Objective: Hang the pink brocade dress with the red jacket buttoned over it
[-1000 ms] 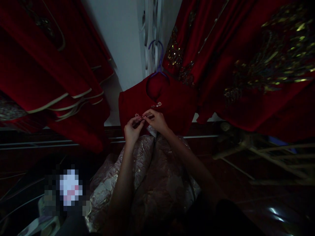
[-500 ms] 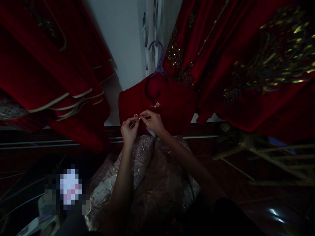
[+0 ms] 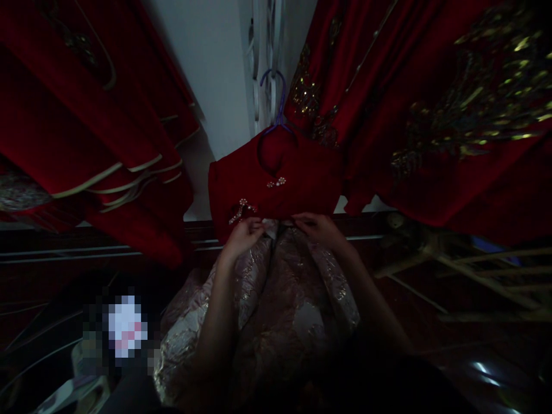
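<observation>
A small red top (image 3: 302, 184) hangs on a purple hanger (image 3: 278, 100) against the white wall. It bears two pearl clasps, one near the neck (image 3: 276, 182) and one lower left (image 3: 241, 210). Below it spreads a pale pink brocade skirt (image 3: 280, 299). My left hand (image 3: 244, 236) is closed on the skirt's upper edge, just under the lower clasp. My right hand (image 3: 319, 227) is closed on the same edge further right, at the red top's hem.
Red garments with cream piping (image 3: 99, 144) hang at the left. Red cloth with gold embroidery (image 3: 452, 115) hangs at the right. A pale wooden frame (image 3: 466, 270) lies on the dark floor at the right. The room is dim.
Both hands left the lower pearl clasp, dropped to the skirt's top edge and moved apart. The right hand went right. The clasp now shows uncovered.
</observation>
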